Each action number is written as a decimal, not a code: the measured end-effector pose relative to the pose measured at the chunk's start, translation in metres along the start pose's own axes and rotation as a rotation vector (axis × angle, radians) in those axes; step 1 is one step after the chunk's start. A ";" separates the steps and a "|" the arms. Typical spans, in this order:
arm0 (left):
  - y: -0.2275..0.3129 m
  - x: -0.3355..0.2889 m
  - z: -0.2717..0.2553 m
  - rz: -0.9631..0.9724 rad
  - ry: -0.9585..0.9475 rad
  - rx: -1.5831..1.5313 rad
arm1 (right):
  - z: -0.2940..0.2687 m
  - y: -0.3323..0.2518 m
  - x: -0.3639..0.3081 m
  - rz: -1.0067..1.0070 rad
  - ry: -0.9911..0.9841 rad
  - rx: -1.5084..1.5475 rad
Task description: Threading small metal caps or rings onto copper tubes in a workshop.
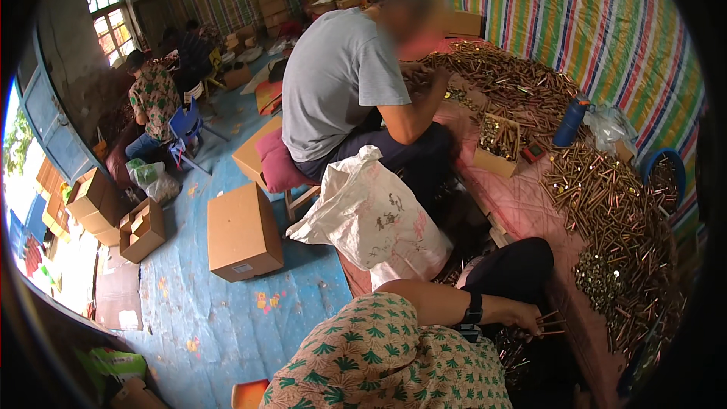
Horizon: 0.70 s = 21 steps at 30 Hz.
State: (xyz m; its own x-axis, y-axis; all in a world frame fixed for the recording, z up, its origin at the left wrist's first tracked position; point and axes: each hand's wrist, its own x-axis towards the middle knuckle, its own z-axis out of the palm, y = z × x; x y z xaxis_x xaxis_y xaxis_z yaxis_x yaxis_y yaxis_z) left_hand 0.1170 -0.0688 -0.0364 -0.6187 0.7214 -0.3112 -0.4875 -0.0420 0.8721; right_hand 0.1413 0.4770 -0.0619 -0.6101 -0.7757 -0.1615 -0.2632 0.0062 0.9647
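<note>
My left hand [522,316], below a black wristwatch [474,309], is closed round a few thin copper-coloured metal rods [553,323] whose ends stick out to the right. It is over a dark gap beside my knee in dark trousers [515,269]. More loose metal pieces [513,356] lie in shadow below the hand. A large heap of similar metal rods [606,189] covers the pink quilted cloth [530,212] to the right. Among them is a patch of small dull metal parts [598,280]. My right hand cannot be made out.
A co-worker in a grey shirt [341,83] sits ahead, beside a white woven sack [386,220]. A carton of metal parts [496,144], a blue bottle [569,121] and a blue basin [666,174] are on the right. A cardboard box [244,232] stands on the blue floor sheet [189,310].
</note>
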 end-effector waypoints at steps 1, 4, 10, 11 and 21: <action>0.001 0.003 0.002 -0.003 -0.010 0.006 | 0.004 -0.003 -0.006 -0.005 0.001 -0.024; 0.000 0.013 0.007 -0.001 -0.024 0.028 | 0.003 -0.010 -0.019 -0.012 -0.004 -0.069; 0.001 0.003 0.003 -0.007 0.009 0.020 | -0.039 0.019 0.019 0.086 -0.269 0.202; 0.002 0.003 0.003 -0.010 0.007 0.021 | -0.046 0.023 0.021 0.114 -0.282 0.269; 0.003 -0.001 -0.001 -0.004 0.016 -0.003 | -0.084 0.049 0.051 0.387 -0.360 0.940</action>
State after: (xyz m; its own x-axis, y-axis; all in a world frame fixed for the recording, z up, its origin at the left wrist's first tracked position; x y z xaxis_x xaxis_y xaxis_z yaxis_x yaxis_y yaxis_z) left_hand 0.1156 -0.0702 -0.0333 -0.6260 0.7107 -0.3208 -0.4920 -0.0408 0.8696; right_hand 0.1597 0.3852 -0.0052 -0.9187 -0.3869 -0.0794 -0.3803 0.8126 0.4417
